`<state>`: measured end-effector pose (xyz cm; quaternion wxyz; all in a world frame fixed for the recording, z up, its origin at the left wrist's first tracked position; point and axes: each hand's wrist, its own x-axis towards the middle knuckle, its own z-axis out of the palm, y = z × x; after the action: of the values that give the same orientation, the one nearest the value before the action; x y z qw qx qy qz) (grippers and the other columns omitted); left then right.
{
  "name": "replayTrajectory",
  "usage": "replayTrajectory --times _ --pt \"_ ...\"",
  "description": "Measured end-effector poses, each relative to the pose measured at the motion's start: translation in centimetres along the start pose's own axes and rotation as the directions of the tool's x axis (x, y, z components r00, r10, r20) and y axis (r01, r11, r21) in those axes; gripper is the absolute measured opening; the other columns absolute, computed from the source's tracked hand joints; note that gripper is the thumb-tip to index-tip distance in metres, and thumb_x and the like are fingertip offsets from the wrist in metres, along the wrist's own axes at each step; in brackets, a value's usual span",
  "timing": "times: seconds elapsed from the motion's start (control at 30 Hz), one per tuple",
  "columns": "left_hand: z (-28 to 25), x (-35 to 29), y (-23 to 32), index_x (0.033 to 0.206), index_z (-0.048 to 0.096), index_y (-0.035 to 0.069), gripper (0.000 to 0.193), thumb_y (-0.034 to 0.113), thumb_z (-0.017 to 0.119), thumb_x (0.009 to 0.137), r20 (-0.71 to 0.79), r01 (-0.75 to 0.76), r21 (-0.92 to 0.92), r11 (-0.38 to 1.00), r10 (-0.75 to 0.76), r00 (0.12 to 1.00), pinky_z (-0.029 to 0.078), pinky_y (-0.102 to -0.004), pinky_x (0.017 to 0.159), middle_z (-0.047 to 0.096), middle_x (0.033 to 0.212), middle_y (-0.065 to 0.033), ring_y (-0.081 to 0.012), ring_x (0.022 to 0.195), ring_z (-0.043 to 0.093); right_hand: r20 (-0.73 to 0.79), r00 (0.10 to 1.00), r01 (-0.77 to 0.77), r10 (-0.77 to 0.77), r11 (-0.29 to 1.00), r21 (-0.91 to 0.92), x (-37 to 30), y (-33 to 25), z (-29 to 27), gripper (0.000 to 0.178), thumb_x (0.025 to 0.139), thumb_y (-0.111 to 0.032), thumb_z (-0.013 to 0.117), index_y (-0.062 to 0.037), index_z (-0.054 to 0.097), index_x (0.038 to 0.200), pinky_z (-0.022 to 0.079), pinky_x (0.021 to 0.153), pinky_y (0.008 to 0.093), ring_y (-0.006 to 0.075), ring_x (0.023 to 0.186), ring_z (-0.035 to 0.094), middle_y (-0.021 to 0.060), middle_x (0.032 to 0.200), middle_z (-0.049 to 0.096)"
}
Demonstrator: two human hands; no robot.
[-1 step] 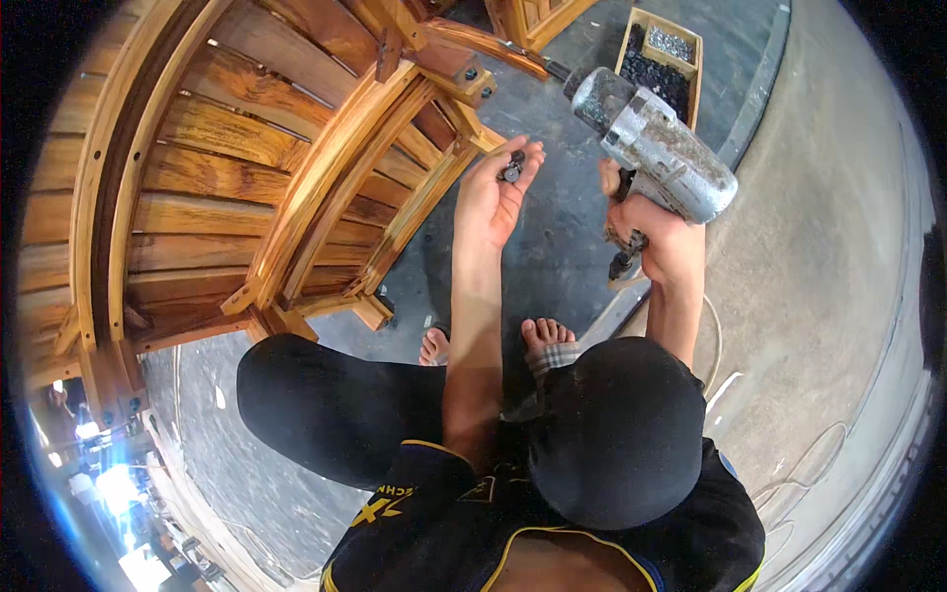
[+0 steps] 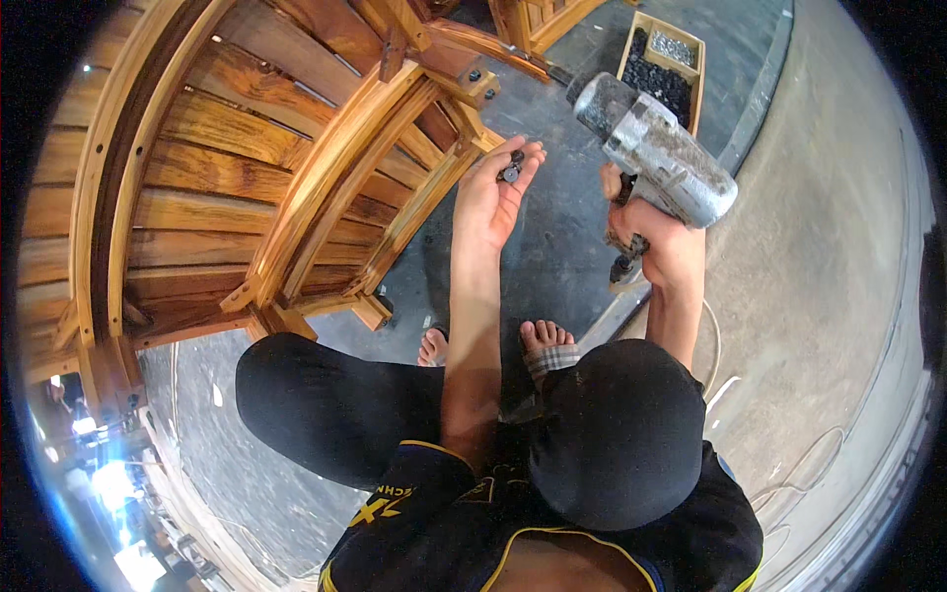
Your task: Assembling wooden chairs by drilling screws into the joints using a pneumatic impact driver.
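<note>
My left hand (image 2: pixel 485 202) is turned palm up, its fingers curled around a few small black bolts (image 2: pixel 510 170). Beside it, my right hand (image 2: pixel 673 242) grips the handle of a worn silver air impact driver (image 2: pixel 659 150). The tool's long thin bit points up and left, towards a corner of the slatted wooden furniture frame (image 2: pixel 296 232). Whether the bit touches the wood, I cannot tell. Black bolt heads (image 2: pixel 474 76) show on that frame's near corner, a little above my left hand.
A wooden box (image 2: pixel 699 91) holding black hardware and, in a smaller compartment, silver hardware (image 2: pixel 672 47) stands beyond the driver. A pale hose (image 2: pixel 717 340) trails over the floor at right. My bare feet (image 2: pixel 546 340) rest on the dark floor mat (image 2: pixel 572 271).
</note>
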<state>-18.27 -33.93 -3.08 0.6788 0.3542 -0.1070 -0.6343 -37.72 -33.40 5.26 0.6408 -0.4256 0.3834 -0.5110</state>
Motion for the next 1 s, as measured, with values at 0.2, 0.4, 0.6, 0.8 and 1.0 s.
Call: replayTrajectory --times 0.2,0.4,0.6,0.8,1.0 --pt "1.1 -0.8 1.7 0.110 0.056 -0.008 0.026 0.012 0.052 0.094 0.014 -0.117 0.074 0.990 0.116 0.993 0.054 -0.0286 0.086 0.061 0.108 -0.0210 -0.0235 0.095 0.063 0.098 0.995 -0.040 0.037 0.999 0.025 0.0 0.3 0.1 0.032 0.058 0.012 0.054 0.0040 0.063 0.088 0.036 0.044 0.0251 0.0131 0.054 0.051 0.0061 0.070 0.060" --pt "0.9 -1.0 4.5 0.109 0.055 -0.003 0.027 0.020 0.051 0.096 0.050 -0.091 -0.077 0.993 0.095 0.994 0.044 -0.0236 0.061 0.058 0.086 -0.0089 -0.0141 0.070 0.053 0.143 0.982 -0.120 0.124 0.992 -0.036 -0.7 0.3 1.1 0.028 0.057 0.011 0.054 0.0017 0.059 0.082 0.036 0.045 0.0246 0.0117 0.053 0.048 0.0040 0.071 0.057" --pt "3.3 -0.9 5.7 0.104 0.052 -0.002 0.031 0.028 0.049 0.097 0.106 -0.096 -0.147 0.984 0.112 0.988 0.038 -0.0248 0.056 0.051 0.074 -0.0047 -0.0137 0.062 0.044 0.177 0.977 -0.087 0.116 0.983 -0.164 -0.8 0.1 0.6 0.026 0.057 0.008 0.055 -0.0006 0.060 0.081 0.035 0.046 0.0247 0.0091 0.054 0.047 0.0012 0.070 0.056" --pt "3.6 -2.0 7.0 0.102 0.054 -0.003 0.035 0.031 0.053 0.095 0.047 -0.145 -0.084 0.986 0.149 0.988 0.036 -0.0238 0.054 0.049 0.070 -0.0032 -0.0133 0.060 0.044 0.174 0.976 -0.091 0.129 0.973 -0.212 -1.1 0.7 1.2 0.034 0.057 0.009 0.053 0.0013 0.060 0.090 0.035 0.044 0.0265 0.0133 0.052 0.049 0.0054 0.073 0.058" --pt "4.2 -2.2 6.4 0.100 0.054 -0.003 0.034 0.031 0.055 0.094 0.053 -0.196 -0.006 0.981 0.196 0.979 0.035 -0.0229 0.051 0.049 0.070 -0.0022 -0.0119 0.059 0.044 0.181 0.977 -0.061 0.112 0.962 -0.266 -1.1 0.5 0.7 0.035 0.058 0.010 0.053 0.0020 0.061 0.091 0.035 0.044 0.0258 0.0132 0.051 0.049 0.0065 0.074 0.059"
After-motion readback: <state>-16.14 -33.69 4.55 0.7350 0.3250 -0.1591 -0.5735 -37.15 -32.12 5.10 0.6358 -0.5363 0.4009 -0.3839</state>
